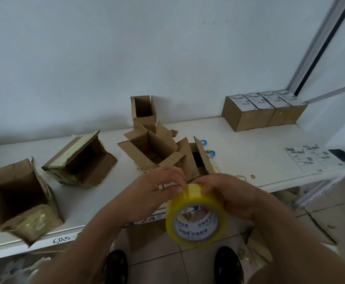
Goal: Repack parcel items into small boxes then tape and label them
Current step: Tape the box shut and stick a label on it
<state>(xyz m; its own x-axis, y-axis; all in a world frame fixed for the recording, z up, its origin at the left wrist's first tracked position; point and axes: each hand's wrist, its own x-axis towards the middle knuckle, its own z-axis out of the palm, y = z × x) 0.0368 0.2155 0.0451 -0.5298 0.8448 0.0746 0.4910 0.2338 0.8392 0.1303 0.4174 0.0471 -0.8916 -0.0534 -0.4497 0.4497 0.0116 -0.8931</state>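
Seemingly full yellow tape roll, white-cored.

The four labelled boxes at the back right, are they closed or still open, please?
Closed: the four labelled boxes stand in a row, tops flat, with white labels across them.

Pale wall behind; tiled floor below, littered with flattened cardboard scraps; two dark shoes (the person's own); brown stain
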